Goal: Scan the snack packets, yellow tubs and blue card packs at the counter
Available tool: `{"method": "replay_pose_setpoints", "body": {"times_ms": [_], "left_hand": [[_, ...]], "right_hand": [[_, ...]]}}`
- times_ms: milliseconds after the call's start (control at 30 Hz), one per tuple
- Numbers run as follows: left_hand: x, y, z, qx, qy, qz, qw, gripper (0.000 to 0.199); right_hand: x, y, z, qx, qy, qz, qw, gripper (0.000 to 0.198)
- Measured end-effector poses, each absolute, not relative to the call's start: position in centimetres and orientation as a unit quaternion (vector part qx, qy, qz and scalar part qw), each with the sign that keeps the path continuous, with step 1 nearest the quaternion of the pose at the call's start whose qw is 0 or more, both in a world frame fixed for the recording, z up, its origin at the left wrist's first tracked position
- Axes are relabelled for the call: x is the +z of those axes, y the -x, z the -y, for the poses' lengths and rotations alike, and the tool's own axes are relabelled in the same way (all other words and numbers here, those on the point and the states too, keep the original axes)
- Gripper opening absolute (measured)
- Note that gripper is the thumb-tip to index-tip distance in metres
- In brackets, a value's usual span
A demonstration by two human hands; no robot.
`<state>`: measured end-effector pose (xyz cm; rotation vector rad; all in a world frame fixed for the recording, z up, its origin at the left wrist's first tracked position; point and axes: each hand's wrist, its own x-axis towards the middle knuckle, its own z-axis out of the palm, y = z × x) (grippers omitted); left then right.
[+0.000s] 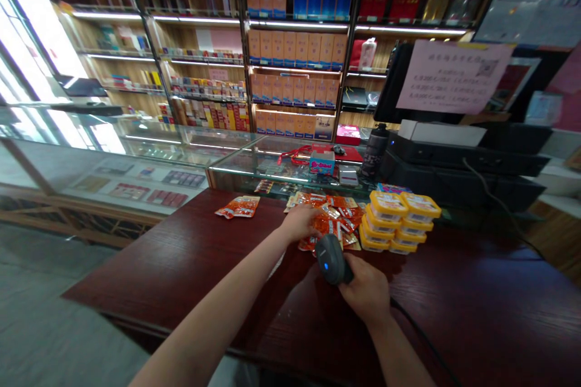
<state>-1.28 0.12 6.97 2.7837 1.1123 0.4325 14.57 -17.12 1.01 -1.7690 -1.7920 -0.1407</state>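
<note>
My right hand (pixel 365 290) is wrapped round the handle of a dark barcode scanner (pixel 330 259) with a blue light on its top. The scanner's head points forward at a pile of orange snack packets (pixel 333 227) on the table. At the left side of that pile rests my left hand (pixel 299 224), its fingers apart and reaching over the packets; the fingertips are partly hidden. One more orange packet (pixel 238 207) lies apart to the left. Just right of the pile stand two stacks of yellow-lidded plastic tubs (pixel 385 221).
The dark red wooden table (pixel 181 272) meets a glass display counter (pixel 272 163). A black bottle (pixel 376 148) stands behind the tubs, beside a monitor (pixel 393 84) bearing a pink paper sign. The scanner's cable (pixel 422 335) runs toward the front right. Shelves of boxes line the wall.
</note>
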Motion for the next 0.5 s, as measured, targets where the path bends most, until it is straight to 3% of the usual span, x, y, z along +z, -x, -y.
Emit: {"method": "replay_pose_setpoints", "body": {"times_ms": [333,500], "left_hand": [[7.2,0.3,-0.7,0.138,-0.889,-0.428,0.093,0.076],[7.3,-0.2,-1.3,0.155,-0.889,-0.411,0.131,0.045]], "right_hand": [[0.6,-14.7,17.0,-0.063,0.648,0.678,0.342,0.031],[1.0,-14.3,17.2,-0.066,0.648,0.67,0.357,0.032]]}}
